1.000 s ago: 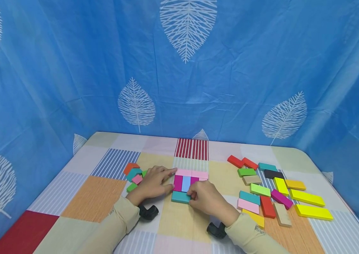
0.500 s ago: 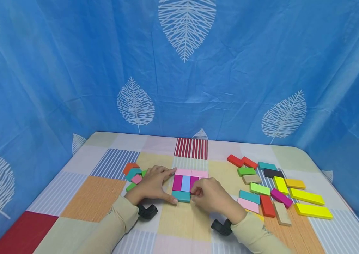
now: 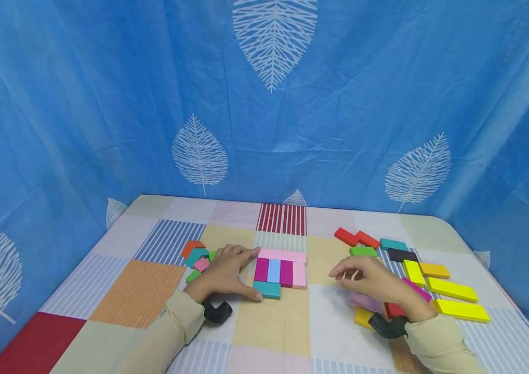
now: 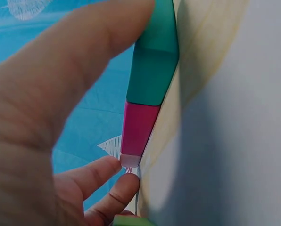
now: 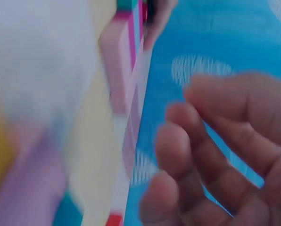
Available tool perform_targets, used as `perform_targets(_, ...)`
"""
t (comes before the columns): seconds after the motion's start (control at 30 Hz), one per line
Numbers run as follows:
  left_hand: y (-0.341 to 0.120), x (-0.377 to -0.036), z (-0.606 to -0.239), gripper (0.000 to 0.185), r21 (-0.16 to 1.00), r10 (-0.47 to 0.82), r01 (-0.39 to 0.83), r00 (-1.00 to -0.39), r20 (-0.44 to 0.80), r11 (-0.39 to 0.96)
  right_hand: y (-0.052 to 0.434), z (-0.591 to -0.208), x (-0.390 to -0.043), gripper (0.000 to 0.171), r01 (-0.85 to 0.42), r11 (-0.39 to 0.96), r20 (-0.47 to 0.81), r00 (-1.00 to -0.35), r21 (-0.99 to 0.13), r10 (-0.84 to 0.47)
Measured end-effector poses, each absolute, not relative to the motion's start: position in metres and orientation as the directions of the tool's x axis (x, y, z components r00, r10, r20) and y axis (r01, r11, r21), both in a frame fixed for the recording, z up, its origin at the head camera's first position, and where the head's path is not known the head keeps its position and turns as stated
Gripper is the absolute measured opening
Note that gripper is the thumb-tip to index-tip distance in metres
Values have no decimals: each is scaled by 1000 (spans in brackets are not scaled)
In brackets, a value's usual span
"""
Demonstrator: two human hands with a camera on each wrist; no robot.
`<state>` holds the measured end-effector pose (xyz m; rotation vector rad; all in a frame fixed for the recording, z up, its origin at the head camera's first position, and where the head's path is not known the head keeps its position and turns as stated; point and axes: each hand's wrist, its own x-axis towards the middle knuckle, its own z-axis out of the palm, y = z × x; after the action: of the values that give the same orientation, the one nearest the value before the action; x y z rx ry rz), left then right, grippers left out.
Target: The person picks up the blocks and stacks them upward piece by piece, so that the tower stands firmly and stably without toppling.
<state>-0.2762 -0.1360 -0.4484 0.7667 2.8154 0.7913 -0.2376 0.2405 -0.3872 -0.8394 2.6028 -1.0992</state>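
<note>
Left hand (image 3: 225, 274): fingers spread flat, bracing the block square (image 3: 279, 271), thumb at the teal block (image 3: 266, 289).
Right hand (image 3: 371, 281): empty, loosely curled, over the loose blocks (image 3: 433, 288).
Worktop (image 3: 143, 291): checked cloth.

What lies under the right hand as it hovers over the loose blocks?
Under the right hand show a pink block, a yellow block and a red block, each partly covered; anything else beneath is hidden.
</note>
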Motion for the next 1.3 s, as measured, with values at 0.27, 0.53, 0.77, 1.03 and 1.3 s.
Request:
perform_targets(0.27,-137,-277,-448,118,521,501,438,-865,22,733,292,-390,-231,17,-385,600,-97,-783,-701,-615)
perform_targets(0.53,-139,-275,-445,117,515,492,432,-870,23,740,307,-393,-207,18,-292,686,-194,-821,-667,-538)
perform_targets(0.77,-140,-275,-444,116,521,497,438,-867,32,732,302,-394,-193,33,-322,747,-177,-846,-582,-503)
perform_targets(1.03,-139,-275,-446,116,520,502,445,-864,36,729,281,-396,-185,31,-313,772,-190,-855,-552,-483)
perform_targets(1.3,-136,-275,-446,116,516,504,446,-863,31,731,252,-404,-178,28,-393,759,-85,-860,-519,-503)
